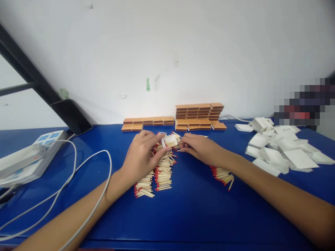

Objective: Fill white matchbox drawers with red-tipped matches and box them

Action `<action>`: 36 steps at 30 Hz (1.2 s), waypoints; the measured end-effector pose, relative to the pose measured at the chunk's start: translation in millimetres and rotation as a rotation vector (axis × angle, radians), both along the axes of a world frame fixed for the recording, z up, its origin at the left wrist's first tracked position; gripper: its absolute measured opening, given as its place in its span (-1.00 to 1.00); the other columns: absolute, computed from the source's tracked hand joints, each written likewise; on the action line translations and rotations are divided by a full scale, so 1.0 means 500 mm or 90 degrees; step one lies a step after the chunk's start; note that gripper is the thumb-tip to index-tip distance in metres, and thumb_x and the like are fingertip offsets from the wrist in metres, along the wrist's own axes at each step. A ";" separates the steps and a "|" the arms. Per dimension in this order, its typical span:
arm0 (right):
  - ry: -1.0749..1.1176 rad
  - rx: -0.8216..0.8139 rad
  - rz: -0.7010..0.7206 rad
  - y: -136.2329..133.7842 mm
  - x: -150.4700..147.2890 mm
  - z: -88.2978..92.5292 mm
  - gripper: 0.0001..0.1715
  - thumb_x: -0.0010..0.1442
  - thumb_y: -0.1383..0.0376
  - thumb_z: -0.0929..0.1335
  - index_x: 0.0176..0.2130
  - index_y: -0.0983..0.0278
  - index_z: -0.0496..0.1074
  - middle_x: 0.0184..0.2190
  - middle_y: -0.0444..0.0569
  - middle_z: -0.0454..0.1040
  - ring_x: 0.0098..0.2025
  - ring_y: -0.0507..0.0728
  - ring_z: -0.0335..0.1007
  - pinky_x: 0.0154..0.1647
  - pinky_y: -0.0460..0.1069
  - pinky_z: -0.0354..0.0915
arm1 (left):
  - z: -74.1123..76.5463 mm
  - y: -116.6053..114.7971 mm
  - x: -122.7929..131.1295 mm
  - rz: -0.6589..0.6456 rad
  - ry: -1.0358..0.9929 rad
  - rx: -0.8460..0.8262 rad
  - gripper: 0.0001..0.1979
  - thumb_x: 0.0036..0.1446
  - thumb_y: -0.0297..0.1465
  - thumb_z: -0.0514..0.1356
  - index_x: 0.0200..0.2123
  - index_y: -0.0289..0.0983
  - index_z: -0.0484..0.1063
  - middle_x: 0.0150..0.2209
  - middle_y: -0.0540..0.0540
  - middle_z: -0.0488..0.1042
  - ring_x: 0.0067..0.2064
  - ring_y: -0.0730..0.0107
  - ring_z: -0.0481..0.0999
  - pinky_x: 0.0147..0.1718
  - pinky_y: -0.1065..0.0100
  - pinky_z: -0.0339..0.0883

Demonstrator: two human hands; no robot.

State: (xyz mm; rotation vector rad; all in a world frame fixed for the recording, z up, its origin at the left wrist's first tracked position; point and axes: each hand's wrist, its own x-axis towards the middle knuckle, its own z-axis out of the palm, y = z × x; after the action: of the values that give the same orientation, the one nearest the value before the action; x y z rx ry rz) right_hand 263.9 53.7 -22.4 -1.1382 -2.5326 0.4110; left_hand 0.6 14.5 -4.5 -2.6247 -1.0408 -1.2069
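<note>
Closest, thin white cable [111,167] across the left forearm [86,205]. In the left hand [141,153], pinched, small white cardboard tray [171,138], seemingly part-filled with red-tipped wooden matches. Just beside, right hand [200,146], fingers curled; cannot tell whether gripping anything. Seems well underway: orange-brown matchboxes [199,113] stacked behind, contents hidden; loose matches [163,174] and heaped white trays [277,146] left.

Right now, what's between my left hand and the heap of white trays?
In the head view: a small tray, matches, your right hand, its forearm and blue tabletop.
</note>
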 end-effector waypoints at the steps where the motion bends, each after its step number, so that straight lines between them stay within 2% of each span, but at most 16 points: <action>1: -0.008 0.000 -0.009 0.000 0.000 0.000 -0.87 0.43 0.28 0.30 -0.23 0.22 0.36 -0.22 -0.03 0.44 -0.21 0.14 0.35 -0.19 0.02 0.20 | 0.000 0.000 0.000 -0.001 0.000 -0.001 -0.62 0.36 -0.26 0.31 0.13 -0.35 0.53 -0.19 -0.21 0.60 -0.11 0.11 0.47 -0.11 0.09 0.43; 5: -0.025 0.004 -0.008 0.002 -0.003 -0.005 -0.86 0.44 0.31 0.29 -0.24 0.21 0.35 -0.21 -0.02 0.44 -0.22 0.14 0.34 -0.20 0.02 0.19 | -0.002 0.002 -0.002 -0.003 -0.002 0.000 -0.62 0.35 -0.26 0.31 0.15 -0.33 0.53 -0.19 -0.21 0.59 -0.12 0.11 0.47 -0.12 0.09 0.42; 11: 0.003 0.045 0.011 0.008 -0.002 -0.019 -0.86 0.48 0.23 0.28 -0.18 0.20 0.34 -0.18 -0.03 0.41 -0.21 0.14 0.33 -0.21 0.02 0.18 | -0.003 0.002 -0.003 0.002 0.003 -0.002 -0.62 0.34 -0.27 0.32 0.15 -0.31 0.53 -0.16 -0.22 0.59 -0.10 0.09 0.48 -0.11 0.08 0.42; 16: 0.003 0.033 0.006 0.009 -0.002 -0.024 -0.83 0.48 0.21 0.28 -0.20 0.20 0.35 -0.20 -0.04 0.42 -0.22 0.13 0.34 -0.21 0.02 0.18 | -0.003 0.002 -0.002 -0.004 0.000 -0.003 -0.62 0.35 -0.28 0.32 0.15 -0.33 0.52 -0.18 -0.21 0.60 -0.11 0.09 0.47 -0.12 0.07 0.43; 21: -0.011 0.020 -0.021 0.001 0.004 0.006 -0.84 0.45 0.26 0.27 -0.23 0.22 0.35 -0.21 -0.01 0.44 -0.22 0.15 0.36 -0.21 0.03 0.21 | -0.004 0.004 -0.003 0.002 0.007 -0.004 -0.61 0.34 -0.27 0.33 0.15 -0.34 0.53 -0.18 -0.22 0.60 -0.11 0.09 0.47 -0.11 0.07 0.42; 27: 0.126 0.139 -0.038 -0.024 0.007 0.066 -0.81 0.45 0.22 0.28 -0.21 0.22 0.40 -0.27 -0.01 0.43 -0.27 0.14 0.38 -0.25 0.04 0.25 | -0.006 0.000 0.000 -0.014 -0.010 -0.012 -0.61 0.35 -0.24 0.32 0.15 -0.30 0.52 -0.20 -0.17 0.61 -0.10 0.12 0.47 -0.09 0.08 0.43; 31: 0.185 0.186 -0.012 -0.053 -0.024 0.062 -0.83 0.47 0.22 0.30 -0.19 0.22 0.40 -0.28 -0.04 0.44 -0.29 0.11 0.38 -0.25 0.02 0.26 | -0.004 -0.013 0.012 -0.044 -0.021 -0.031 -0.62 0.34 -0.23 0.33 0.13 -0.28 0.53 -0.17 -0.17 0.63 -0.09 0.12 0.49 -0.06 0.07 0.43; 36: 0.173 0.211 0.029 -0.067 -0.043 0.049 -0.82 0.49 0.24 0.28 -0.17 0.23 0.41 -0.25 -0.02 0.46 -0.25 0.12 0.39 -0.21 0.02 0.28 | -0.001 -0.020 0.018 -0.059 -0.027 -0.029 -0.64 0.33 -0.25 0.34 0.11 -0.30 0.53 -0.17 -0.16 0.63 -0.09 0.14 0.49 -0.05 0.09 0.43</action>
State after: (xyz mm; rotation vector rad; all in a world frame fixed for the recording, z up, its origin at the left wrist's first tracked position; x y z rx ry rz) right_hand 242.5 20.3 1.9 -0.8392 -2.2833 0.1364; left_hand 9.5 4.7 -5.2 -2.7211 -0.9737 -1.2787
